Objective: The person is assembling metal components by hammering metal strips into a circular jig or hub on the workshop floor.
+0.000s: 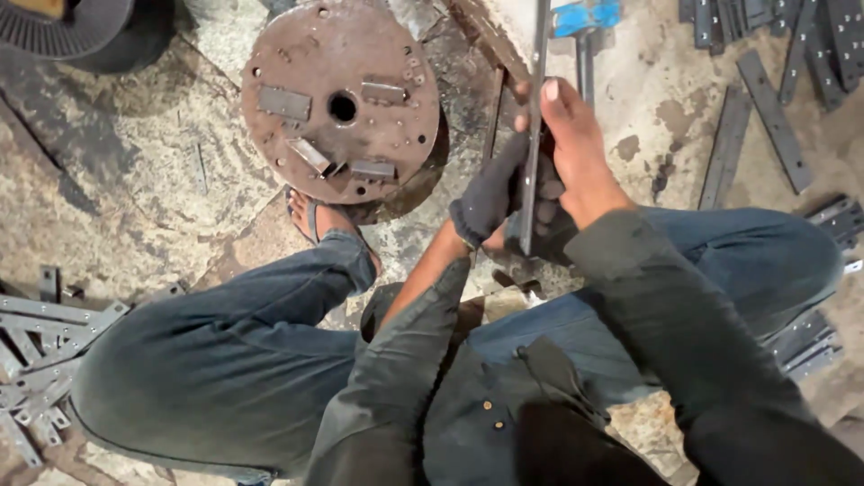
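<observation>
Down at seven o'clock, a heap of flat grey metal brackets (40,360) runs off the left and bottom edges, so its full extent is unknown. At eleven o'clock a dark ribbed disc (63,22) is cut by the top edge and too shadowed to identify. Just left of twelve o'clock lies a rusty round steel plate (340,99) with a centre hole, small drilled holes and four short blocks fixed around the hole; its lower rim hides part of a sandalled foot (310,216), and the rest of that foot disappears under the jeans cuff.

Near the centre, the left hand (490,193), in a dark glove, closes around the lower part of a long flat steel bar (535,117). The bar stands nearly on edge, running from the top edge down toward six o'clock, and its lower end is lost between the hands and the knee. The bare right hand (576,153) clamps the same bar from the right, thumb pointing up along it, fingers hidden behind the metal.

At one o'clock a blue-headed hammer (585,27) lies on the stained floor (648,99), its handle partly behind the bar. From two o'clock to four o'clock, dark steel strips (774,117) lie scattered, several cropped by the frame.
</observation>
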